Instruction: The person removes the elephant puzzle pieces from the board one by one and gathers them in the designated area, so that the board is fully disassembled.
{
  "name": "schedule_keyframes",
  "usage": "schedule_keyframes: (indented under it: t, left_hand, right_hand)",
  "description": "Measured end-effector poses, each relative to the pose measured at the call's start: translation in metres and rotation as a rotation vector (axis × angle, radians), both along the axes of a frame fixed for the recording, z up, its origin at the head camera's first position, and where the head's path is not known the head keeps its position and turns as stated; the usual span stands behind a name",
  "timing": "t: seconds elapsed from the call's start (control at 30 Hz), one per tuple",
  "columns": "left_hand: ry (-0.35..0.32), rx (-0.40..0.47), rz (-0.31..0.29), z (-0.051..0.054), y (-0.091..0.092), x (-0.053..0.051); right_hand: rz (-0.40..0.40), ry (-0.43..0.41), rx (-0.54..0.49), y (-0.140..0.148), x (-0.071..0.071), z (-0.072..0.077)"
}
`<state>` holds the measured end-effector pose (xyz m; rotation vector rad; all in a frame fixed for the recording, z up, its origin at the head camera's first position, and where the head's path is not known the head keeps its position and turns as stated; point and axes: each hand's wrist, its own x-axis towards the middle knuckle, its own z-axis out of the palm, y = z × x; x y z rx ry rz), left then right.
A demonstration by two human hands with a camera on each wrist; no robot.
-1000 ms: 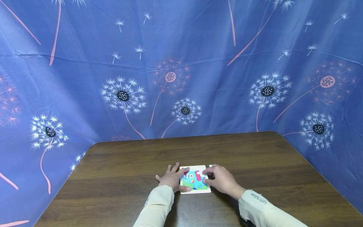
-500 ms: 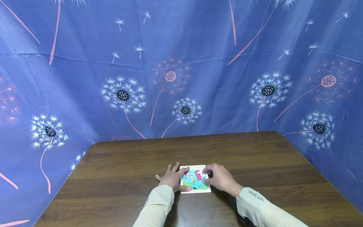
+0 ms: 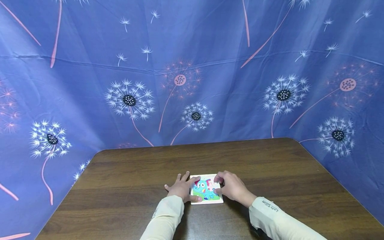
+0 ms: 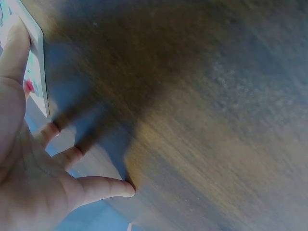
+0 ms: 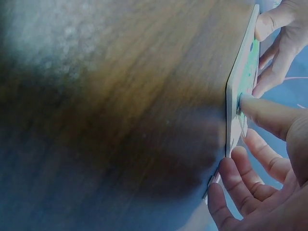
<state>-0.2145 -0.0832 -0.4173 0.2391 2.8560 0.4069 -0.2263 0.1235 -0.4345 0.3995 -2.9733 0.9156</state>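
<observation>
A square puzzle board (image 3: 207,202) with a white rim and a blue elephant picture lies flat on the table. My left hand (image 3: 179,191) rests at its left side, thumb and index finger on the board and the other fingers spread on the table. At the right edge, my right hand (image 3: 235,190) bends its thumb and index finger over the picture. In the right wrist view they pinch a thin puzzle piece (image 5: 243,126), seen edge-on and partly hidden. Under the curled fingers there, a small flat piece (image 5: 211,182) lies beside the board (image 5: 233,91).
The brown wooden table (image 3: 144,166) extends around the board on all sides. Behind it hangs a blue cloth (image 3: 228,110) with a dandelion pattern, which also runs down both sides of the table.
My right hand has shifted slightly left and now hides the pale corner seen behind it earlier. The red patch near its fingertips shows more white. My left hand has stayed in place.
</observation>
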Motion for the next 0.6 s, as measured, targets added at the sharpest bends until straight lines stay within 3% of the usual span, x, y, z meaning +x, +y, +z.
schedule_keyframes:
  t: [0.6]
  left_hand:
    - [0.003,0.021,0.003,-0.0023,-0.0001,-0.0022]
  right_hand:
    - [0.026,0.102,0.094,-0.0024,0.0008,0.0013]
